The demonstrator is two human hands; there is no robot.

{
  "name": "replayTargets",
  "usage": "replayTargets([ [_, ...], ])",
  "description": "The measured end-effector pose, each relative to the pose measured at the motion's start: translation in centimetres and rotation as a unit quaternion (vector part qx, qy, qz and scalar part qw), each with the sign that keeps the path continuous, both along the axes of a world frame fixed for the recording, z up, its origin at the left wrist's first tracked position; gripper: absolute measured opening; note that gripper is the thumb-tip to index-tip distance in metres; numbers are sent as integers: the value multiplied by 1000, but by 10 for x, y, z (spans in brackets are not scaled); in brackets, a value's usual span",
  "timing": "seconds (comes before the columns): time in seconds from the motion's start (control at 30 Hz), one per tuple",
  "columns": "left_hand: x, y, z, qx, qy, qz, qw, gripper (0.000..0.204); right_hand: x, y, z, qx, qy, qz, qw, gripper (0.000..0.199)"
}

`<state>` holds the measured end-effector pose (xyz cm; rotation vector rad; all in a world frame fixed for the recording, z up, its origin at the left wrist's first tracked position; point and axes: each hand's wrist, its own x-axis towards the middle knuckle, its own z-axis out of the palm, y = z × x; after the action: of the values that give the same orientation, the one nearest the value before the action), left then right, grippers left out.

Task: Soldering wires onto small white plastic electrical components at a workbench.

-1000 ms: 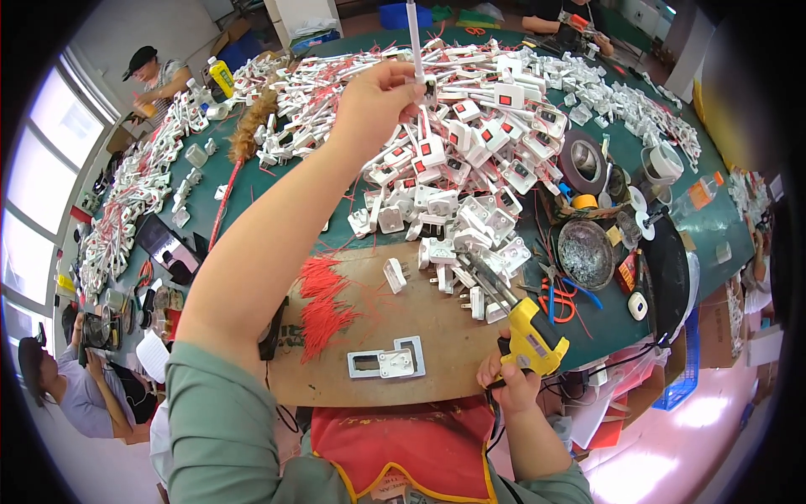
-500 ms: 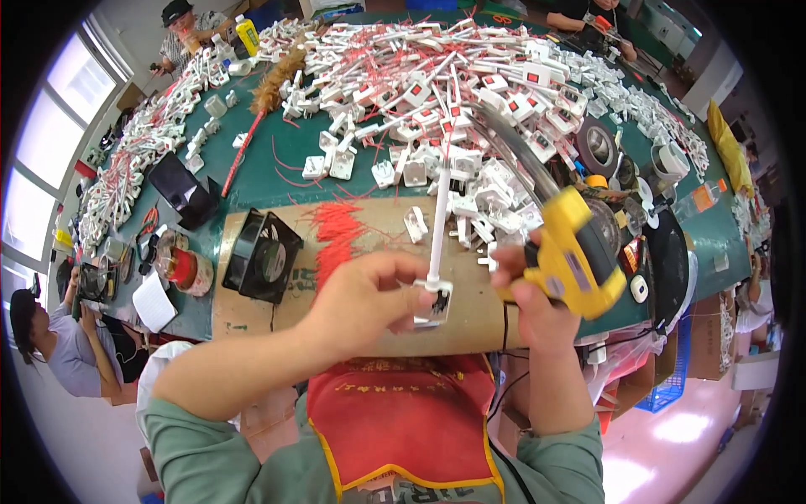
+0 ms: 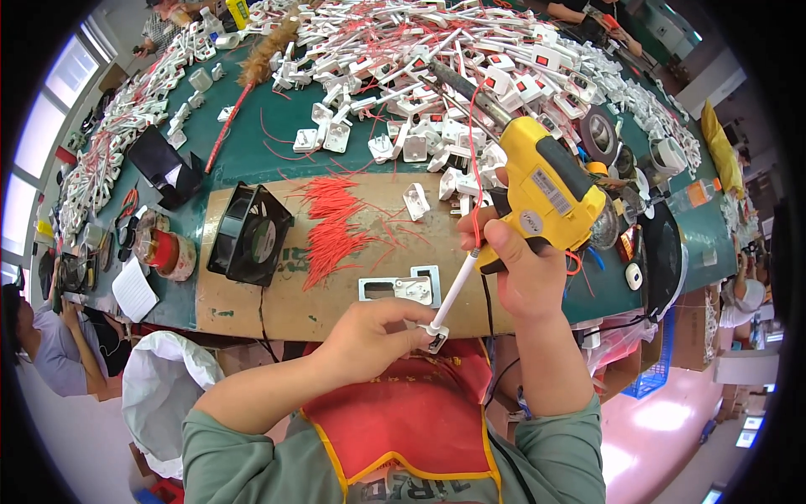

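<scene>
My left hand is closed on a small white plastic housing near the cardboard's front edge. From that housing a thin white tube slants up to the right. My right hand grips a yellow soldering gun, its long metal nose pointing up and left over the pile. Between the right thumb and fingers runs a red wire, which meets the tube's upper end. A metal jig with a white plastic piece in it lies just beyond my left hand.
Cut red wires lie on the cardboard, right of a black fan. Behind rises a big heap of white housings with tubes. Jars stand left, a tape roll right. Other people sit around the table.
The left hand has drawn the housing toward my body, and the tube now tilts right. The right hand has turned the soldering gun and pinches the red wire at the tube's end. The jig is uncovered.
</scene>
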<state>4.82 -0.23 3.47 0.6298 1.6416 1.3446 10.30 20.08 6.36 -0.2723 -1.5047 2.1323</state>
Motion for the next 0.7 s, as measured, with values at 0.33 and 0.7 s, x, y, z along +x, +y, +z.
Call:
replayTargets([
  [0.33, -10, 2, 0, -46, -25, -19, 998, 22, -7, -5, 1, 38, -32, -54, 997, 59],
  [0.7, -5, 4, -7, 15, -133, 21, 991, 19, -11, -18, -17, -85, 52, -126, 987, 60],
])
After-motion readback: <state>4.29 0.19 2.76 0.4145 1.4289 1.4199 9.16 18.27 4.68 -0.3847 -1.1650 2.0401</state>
